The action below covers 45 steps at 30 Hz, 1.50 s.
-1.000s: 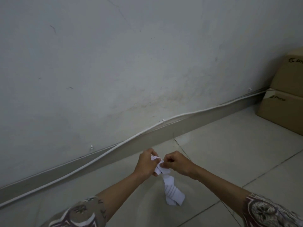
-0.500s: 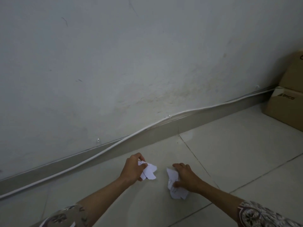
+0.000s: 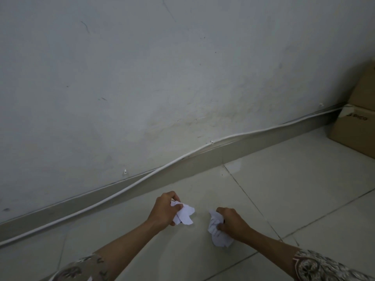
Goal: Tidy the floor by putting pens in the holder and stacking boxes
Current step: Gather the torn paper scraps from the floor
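Pale floor tiles [image 3: 294, 179] run up to a scuffed white wall [image 3: 142, 78], with a white cable [image 3: 182, 157] sagging along the skirting. Low in the view, the left hand [image 3: 164, 211] has its fingers curled round a crumpled white scrap [image 3: 184, 214], which sticks out to the right of the palm just above the tiles. Well apart from it, the right hand [image 3: 233, 222] grips a second wad [image 3: 218, 232] that hangs below the fist, touching or nearly touching the floor; which, I cannot tell. Both grips look loose, so torn bits could slip free and leave more litter. Stacked boxes [image 3: 357, 126] stand at the far right against the wall; no pens or holder show, so a likely risk is time spent on paper while those wait.
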{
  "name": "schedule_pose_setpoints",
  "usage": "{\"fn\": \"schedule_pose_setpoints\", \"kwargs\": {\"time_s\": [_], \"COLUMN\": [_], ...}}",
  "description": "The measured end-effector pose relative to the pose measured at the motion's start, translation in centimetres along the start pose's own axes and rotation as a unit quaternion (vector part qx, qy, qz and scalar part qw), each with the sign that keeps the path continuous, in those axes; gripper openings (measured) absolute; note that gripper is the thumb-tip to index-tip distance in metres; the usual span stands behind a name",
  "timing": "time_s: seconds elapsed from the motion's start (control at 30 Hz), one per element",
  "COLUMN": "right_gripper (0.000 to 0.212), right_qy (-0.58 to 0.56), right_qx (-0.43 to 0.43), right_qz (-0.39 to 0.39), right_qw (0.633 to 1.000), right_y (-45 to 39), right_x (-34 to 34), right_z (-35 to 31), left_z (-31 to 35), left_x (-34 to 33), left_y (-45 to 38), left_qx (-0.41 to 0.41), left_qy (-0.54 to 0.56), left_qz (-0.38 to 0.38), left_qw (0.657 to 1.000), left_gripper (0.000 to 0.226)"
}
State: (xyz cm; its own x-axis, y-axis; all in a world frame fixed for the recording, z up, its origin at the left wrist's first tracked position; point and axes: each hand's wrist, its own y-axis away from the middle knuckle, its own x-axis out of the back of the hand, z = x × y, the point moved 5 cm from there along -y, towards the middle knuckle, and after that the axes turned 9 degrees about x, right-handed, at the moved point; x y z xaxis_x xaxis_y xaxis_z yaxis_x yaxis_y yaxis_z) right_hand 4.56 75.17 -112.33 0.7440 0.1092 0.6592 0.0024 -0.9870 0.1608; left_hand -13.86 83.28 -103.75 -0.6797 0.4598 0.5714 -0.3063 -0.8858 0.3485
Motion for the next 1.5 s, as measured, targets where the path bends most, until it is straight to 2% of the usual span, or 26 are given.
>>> {"fn": "schedule_pose_setpoints", "kwargs": {"time_s": [0.07,0.17,0.37,0.47,0.6,0.77,0.87,1.0,1.13,1.23,1.3,1.5], "right_gripper": [0.043,0.049,0.021,0.019,0.029,0.025,0.02,0.026,0.032,0.028,0.031,0.043], "right_qy": [-0.004,-0.035,-0.093,-0.12,-0.13,-0.113,-0.102,-0.086,-0.073,-0.052,-0.045,-0.005], "right_qx": [0.006,0.019,0.021,0.025,0.004,-0.025,-0.048,-0.081,-0.099,-0.13,-0.15,-0.226], "right_qz": [0.031,0.074,0.132,0.171,0.225,0.313,0.371,0.433,0.505,0.553,0.572,0.633], "right_qw": [0.999,0.996,0.987,0.978,0.966,0.943,0.922,0.894,0.854,0.821,0.805,0.74], "right_y": [0.0,0.1,2.0,3.8,7.8,15.1,20.4,26.8,34.2,40.0,43.3,56.0], "right_x": [1.3,3.7,9.9,13.1,17.3,22.6,25.4,28.3,30.6,31.4,31.4,29.1], "right_z": [-0.4,-1.1,-2.4,-2.8,-2.0,-0.4,0.5,1.2,0.7,0.9,1.0,0.2], "left_z": [0.2,0.7,5.1,8.2,13.3,20.7,24.9,29.2,33.4,35.7,36.6,37.5], "left_x": [0.0,0.0,-1.1,-2.1,-5.3,-10.9,-14.6,-19.2,-24.2,-27.4,-28.9,-35.5], "left_y": [0.1,0.2,-0.3,-0.9,-0.9,1.3,4.0,7.6,12.0,15.5,17.5,25.7], "left_qx": [-0.007,-0.02,-0.069,-0.098,-0.139,-0.191,-0.223,-0.249,-0.283,-0.316,-0.32,-0.288], "left_qy": [-0.001,0.002,-0.006,0.004,0.021,0.07,0.098,0.12,0.122,0.125,0.142,0.181], "left_qz": [0.007,0.018,0.008,0.006,-0.013,-0.07,-0.115,-0.164,-0.206,-0.228,-0.236,-0.333], "left_qw": [1.0,1.0,0.998,0.995,0.99,0.977,0.963,0.947,0.929,0.912,0.906,0.879], "left_gripper": [0.022,0.023,0.028,0.025,0.032,0.032,0.033,0.025,0.022,0.025,0.026,0.023]}}
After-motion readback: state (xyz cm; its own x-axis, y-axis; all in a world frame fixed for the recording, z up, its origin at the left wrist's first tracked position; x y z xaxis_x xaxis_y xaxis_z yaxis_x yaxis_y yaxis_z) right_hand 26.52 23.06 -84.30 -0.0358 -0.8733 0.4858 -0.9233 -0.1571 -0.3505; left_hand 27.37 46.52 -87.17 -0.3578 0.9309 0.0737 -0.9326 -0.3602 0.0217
